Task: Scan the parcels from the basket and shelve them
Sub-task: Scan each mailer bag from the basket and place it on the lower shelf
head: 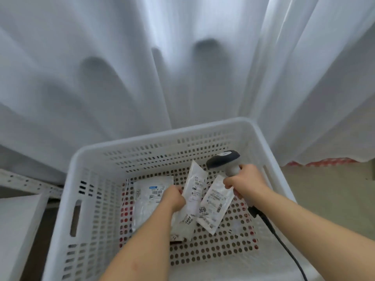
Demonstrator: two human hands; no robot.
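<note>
Looking down from the head camera into a white perforated basket (pixel 85 179) standing before a pale curtain (pixel 182 67). Reaching in with both bare arms. Pinching the middle white parcel (pixel 193 191) between curled fingers of the left hand (pixel 174 197), tilting it up off the basket floor, label facing up. Wrapping the right hand (pixel 246 181) tightly around the handle of a grey barcode scanner (pixel 223 159), its dark head pointing down and left toward that parcel's label, black cable (pixel 284 246) trailing back over the basket's near right side. Lying flat on the floor of the basket: another parcel (pixel 151 197) just left of the held one, and a third parcel (pixel 215 205) just right, touching or overlapping it.

Judging the risk: crowding three labels this close, possibly reading the neighbouring barcode instead of the held one; slipping of the thin, slick pouch from a light pinch; snagging the cable on the basket rim.
</note>
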